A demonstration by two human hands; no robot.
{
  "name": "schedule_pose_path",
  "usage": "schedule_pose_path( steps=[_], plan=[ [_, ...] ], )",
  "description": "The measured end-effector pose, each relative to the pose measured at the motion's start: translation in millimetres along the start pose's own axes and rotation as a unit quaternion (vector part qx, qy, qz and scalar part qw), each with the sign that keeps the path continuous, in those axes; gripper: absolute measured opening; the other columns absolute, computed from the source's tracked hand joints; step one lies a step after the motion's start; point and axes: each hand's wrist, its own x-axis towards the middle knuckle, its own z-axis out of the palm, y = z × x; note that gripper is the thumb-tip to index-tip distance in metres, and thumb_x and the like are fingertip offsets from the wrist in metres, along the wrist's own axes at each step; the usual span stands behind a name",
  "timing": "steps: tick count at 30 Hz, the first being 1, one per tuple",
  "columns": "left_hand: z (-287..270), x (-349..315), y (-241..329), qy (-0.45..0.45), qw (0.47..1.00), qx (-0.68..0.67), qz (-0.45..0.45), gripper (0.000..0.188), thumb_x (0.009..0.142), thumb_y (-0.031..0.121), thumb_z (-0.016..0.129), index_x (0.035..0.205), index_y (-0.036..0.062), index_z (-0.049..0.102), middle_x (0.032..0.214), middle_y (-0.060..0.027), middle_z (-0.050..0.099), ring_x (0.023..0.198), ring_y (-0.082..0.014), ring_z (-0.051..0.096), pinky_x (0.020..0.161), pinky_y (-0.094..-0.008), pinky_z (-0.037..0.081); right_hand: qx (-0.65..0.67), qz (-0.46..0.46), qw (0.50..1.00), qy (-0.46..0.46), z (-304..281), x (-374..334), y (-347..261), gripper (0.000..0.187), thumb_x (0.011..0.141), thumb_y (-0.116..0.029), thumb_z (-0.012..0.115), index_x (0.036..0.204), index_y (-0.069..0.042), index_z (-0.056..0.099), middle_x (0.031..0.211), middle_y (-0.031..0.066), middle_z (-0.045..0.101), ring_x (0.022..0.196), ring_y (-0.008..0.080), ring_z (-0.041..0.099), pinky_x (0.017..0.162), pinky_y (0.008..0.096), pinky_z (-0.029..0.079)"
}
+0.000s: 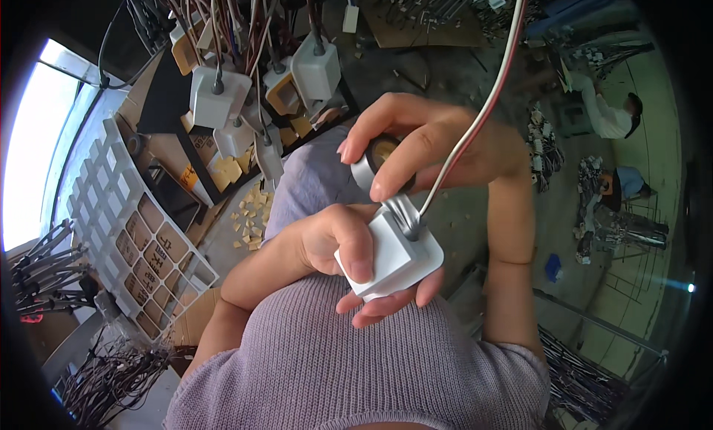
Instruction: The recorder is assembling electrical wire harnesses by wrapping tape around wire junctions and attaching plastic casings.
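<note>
My left hand [342,237] grips a white box-shaped plastic housing [386,255], thumb on its face and fingers underneath. Grey tape [403,213] wraps around the neck where a red and white cable [486,107] leaves the housing and runs upward. Above it, my right hand [449,137] holds a roll of grey tape [363,171] between thumb and fingers. The roll's brown core shows partly behind the fingers. It sits close to the taped neck; whether the strip still joins the roll I cannot tell.
Several similar white housings [220,96] hang by cables at upper left. A white grid panel [178,240] leans at left, and small yellowish pieces [256,207] lie scattered on the floor. Cable bundles [111,385] lie at lower left. Two people [613,114] are far off at right.
</note>
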Motion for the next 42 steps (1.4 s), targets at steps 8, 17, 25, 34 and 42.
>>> schedule_pose_path(
  steps=[8,17,25,34,42],
  plan=[
    [-0.3,-12.7,8.1,0.158,0.975,0.124,0.091,0.063,0.059,0.022,0.064,0.105,-0.0180,0.051,0.068,-0.0207,0.060,0.054,-0.0243,0.063,0.038,-0.0248,0.049,-0.158,0.125,0.979,-0.022,-4.7,3.8,-15.2,0.031,0.062,0.005,0.068,0.090,-0.009,0.068,0.110,0.0086,0.049,0.101,0.0216,0.052,0.083,0.0303,0.044],
    [5.0,-21.7,11.3,0.296,0.892,0.309,0.143,0.053,0.064,0.022,0.062,0.108,-0.0068,0.055,0.070,-0.0086,0.060,0.059,-0.0142,0.061,0.044,-0.0220,0.047,-0.215,0.197,0.956,0.001,-2.2,-6.8,-27.3,0.033,0.056,-0.008,0.072,0.089,-0.010,0.068,0.098,0.0050,0.048,0.095,0.0212,0.051,0.088,0.0325,0.039],
    [-7.3,-10.8,5.7,0.584,0.387,0.670,0.243,0.041,0.064,0.009,0.068,0.103,0.0007,0.057,0.084,-0.0051,0.062,0.075,-0.0193,0.061,0.067,-0.0361,0.050,-0.073,0.455,0.862,0.211,46.7,7.7,-54.2,0.058,0.075,-0.045,0.075,0.110,-0.002,0.058,0.096,0.0101,0.061,0.089,0.0177,0.059,0.084,0.0319,0.047],
    [-12.6,-19.2,-4.4,0.035,0.993,0.050,0.102,0.062,0.064,0.022,0.059,0.112,-0.0172,0.046,0.073,-0.0252,0.060,0.053,-0.0270,0.061,0.035,-0.0224,0.042,0.075,0.210,0.948,0.226,34.0,4.9,-24.9,0.102,0.049,-0.045,0.091,0.128,0.000,0.044,0.108,0.0034,0.046,0.100,0.0103,0.045,0.086,0.0266,0.036],
    [-6.0,-22.1,-1.9,0.000,0.992,-0.019,0.123,0.059,0.067,0.018,0.060,0.112,-0.0163,0.042,0.069,-0.0245,0.057,0.050,-0.0241,0.057,0.032,-0.0234,0.037,0.022,0.151,0.987,0.052,3.8,1.5,6.6,0.042,0.062,-0.035,0.084,0.086,-0.005,0.067,0.094,0.0031,0.047,0.083,0.0138,0.048,0.071,0.0244,0.039]
  ],
)
